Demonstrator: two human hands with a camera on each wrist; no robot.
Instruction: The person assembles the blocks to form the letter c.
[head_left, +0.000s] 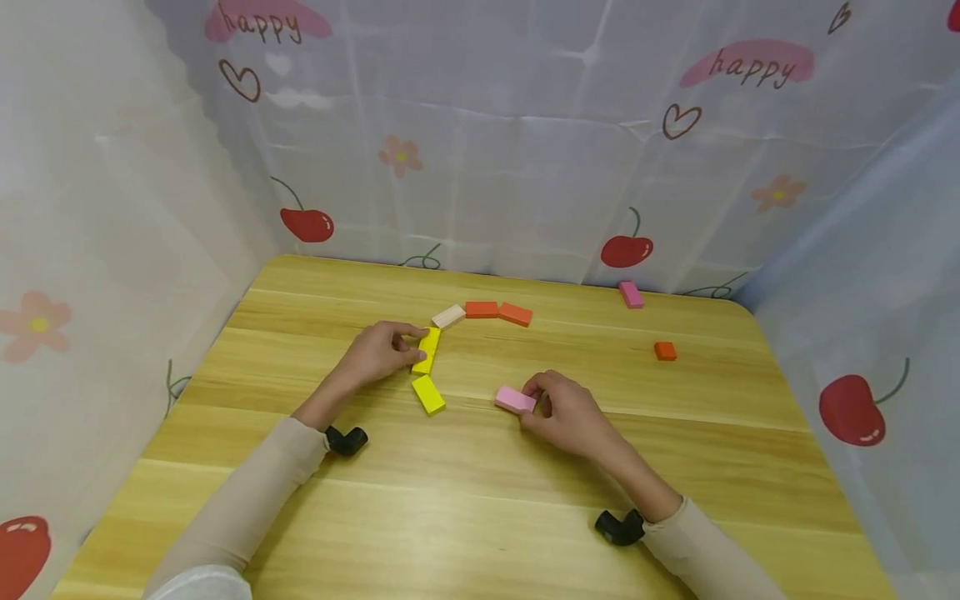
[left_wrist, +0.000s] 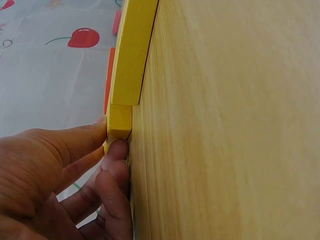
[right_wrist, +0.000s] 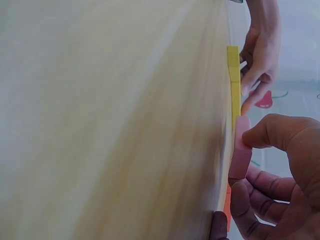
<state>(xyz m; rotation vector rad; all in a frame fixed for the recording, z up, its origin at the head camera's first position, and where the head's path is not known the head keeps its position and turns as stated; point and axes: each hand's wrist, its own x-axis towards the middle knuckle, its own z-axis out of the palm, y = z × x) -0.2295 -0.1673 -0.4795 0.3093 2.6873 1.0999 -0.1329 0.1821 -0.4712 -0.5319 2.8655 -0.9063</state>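
the left hand [head_left: 378, 352] pinches the near end of a yellow block [head_left: 428, 349] between thumb and fingertips, its fingers curled closed on that block; the left wrist view shows the grip low against the tabletop [head_left: 480, 500], so the block lies flat while held, which seems to let it be lined up. a second yellow block [head_left: 428, 394] lies just beside that hand, on its near side, with its end close to the held one. beyond the fingertips a cream block [head_left: 448, 316] and two orange blocks [head_left: 498, 312] run on in a curved row, end near end, so the held piece looks like one link in an arc.

the right hand [head_left: 564, 412] is partly closed round a pink block [head_left: 515, 400], thumb on one long side and fingers on the other; the block rests flat on the tabletop, just ahead of the fingertips and toward the left hand. gripping by the sides appears to leave the ends free to meet a neighbour.

well away beyond the right hand lie a small orange block [head_left: 665, 351] and another pink block [head_left: 631, 294], near the printed curtain [head_left: 525, 150].
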